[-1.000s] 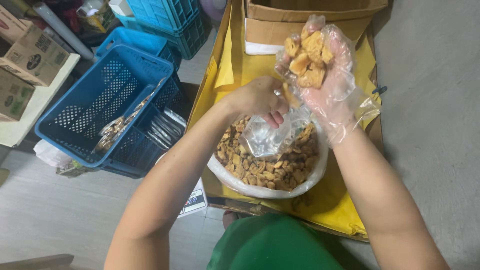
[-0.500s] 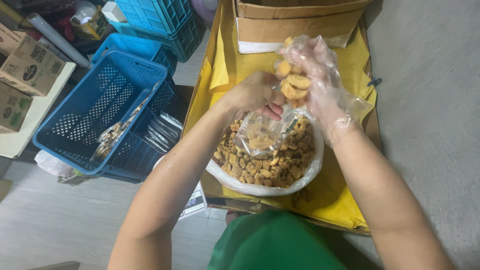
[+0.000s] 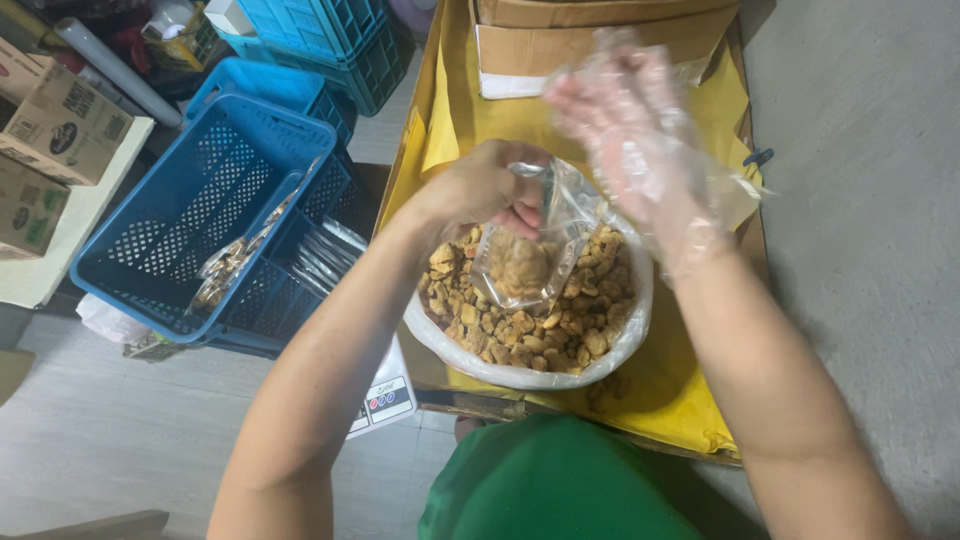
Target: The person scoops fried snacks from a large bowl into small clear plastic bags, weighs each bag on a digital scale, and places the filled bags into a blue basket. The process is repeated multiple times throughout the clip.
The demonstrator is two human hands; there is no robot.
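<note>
The left hand (image 3: 487,190) is bare, its fingers (image 3: 522,212) curled and pinched on the upper edge of a small clear plastic bag (image 3: 530,250), which hangs open-mouthed from that grip. The bag holds a clump of golden-brown fried snack pieces (image 3: 517,270) in its lower half and dangles just above a larger heap of the same pieces.

The right hand (image 3: 625,125) wears a loose, thin transparent disposable glove (image 3: 690,200). Its fingers are spread and relaxed, slightly blurred, hovering above and just to the right of the bag's mouth; they grip nothing that can be made out.

Below both hands sits a wide, white-lined bowl (image 3: 520,375) filled with the heap of snack pieces (image 3: 560,320), a mix of small tan and brown chunks. The bowl rests on a yellow sheet (image 3: 660,390) that covers a tray-like surface. At the far end of the yellow sheet lies a brown cardboard box (image 3: 600,30) with a white edge.

To the left of the bowl, lower down on the floor, stands a blue perforated plastic crate (image 3: 170,230) holding a few filled clear packets (image 3: 225,265). More blue crates (image 3: 320,40) are stacked beyond it, and printed cardboard cartons (image 3: 50,140) sit at the far left. A small white scale (image 3: 385,395) peeks out beneath the left forearm. At the bottom edge shows the person's green garment (image 3: 545,485).
</note>
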